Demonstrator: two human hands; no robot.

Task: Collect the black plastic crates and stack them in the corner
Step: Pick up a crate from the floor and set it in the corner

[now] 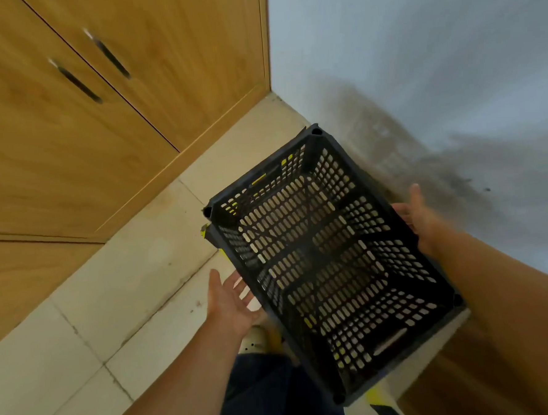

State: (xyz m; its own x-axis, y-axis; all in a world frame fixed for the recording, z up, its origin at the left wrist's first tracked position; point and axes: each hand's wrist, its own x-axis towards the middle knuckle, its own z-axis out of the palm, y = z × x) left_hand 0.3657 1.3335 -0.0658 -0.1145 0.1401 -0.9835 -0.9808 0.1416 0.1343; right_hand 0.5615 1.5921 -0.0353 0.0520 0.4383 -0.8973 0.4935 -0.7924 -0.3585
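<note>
A wooden cabinet (69,139) and a scuffed grey wall (434,69) meet at the tiled floor's (127,296) corner. There an open-topped black crate (330,264) sits; yellow showing through its slots hints at something underneath, mostly hidden. The left hand (230,298) and the right hand (415,213) flank its long sides, fingers straight, gripping nothing. A pale shoe (253,341) peeks out, blurred.
</note>
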